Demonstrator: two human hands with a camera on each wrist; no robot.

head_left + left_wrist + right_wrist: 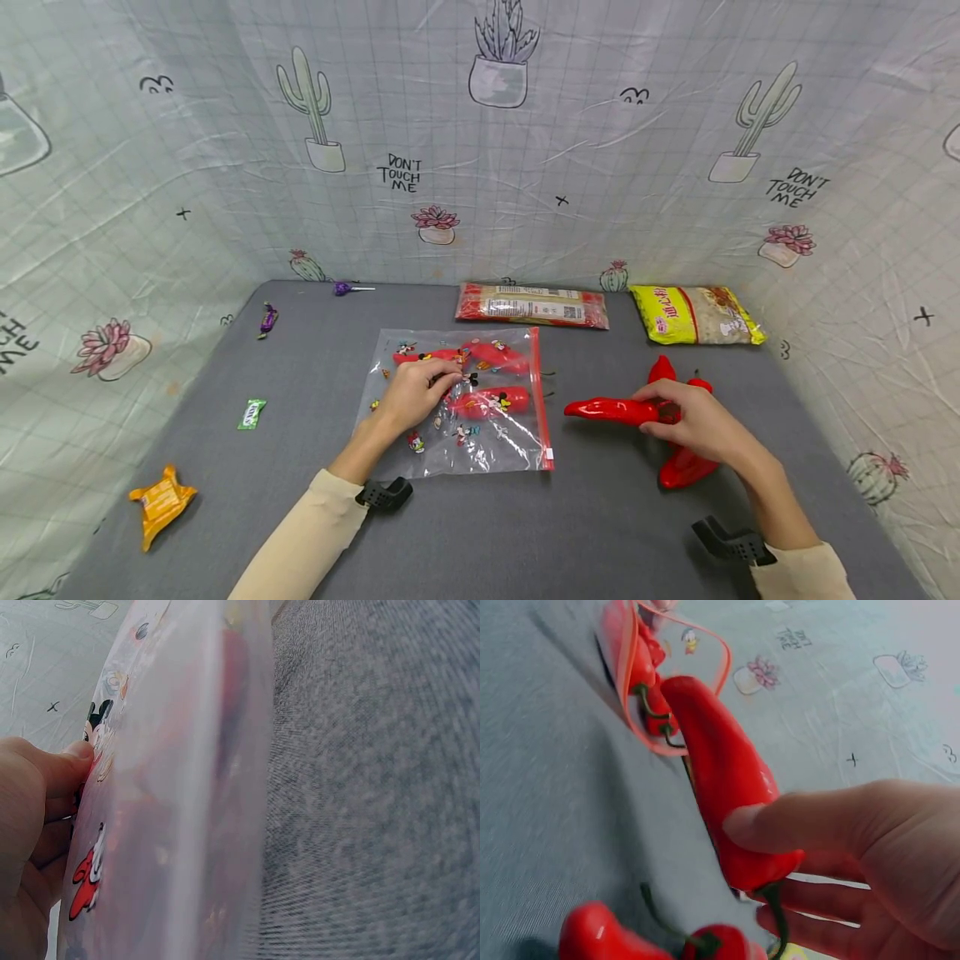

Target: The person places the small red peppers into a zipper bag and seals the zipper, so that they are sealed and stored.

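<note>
Jutting leftward from right hand [699, 421], pepper [606, 410]

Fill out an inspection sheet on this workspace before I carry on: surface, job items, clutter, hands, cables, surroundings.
Surface: grey tabletop, woven texture.
Job items: cartoon-print zip bag, mouth open, bagged red peppers inside, some stems poking out; held red pepper outside the mouth; loose red peppers near the right hand.
Clutter: orange packet, green sweet, purple sweet, purple lollipop, red-ended packet, yellow packet.
Hands: left hand pinches the bag's film; right hand grips one pepper near its stem end.
Cables: nothing seen.
Surroundings: wrinkled cactus-print cloth behind and at both sides.
</note>
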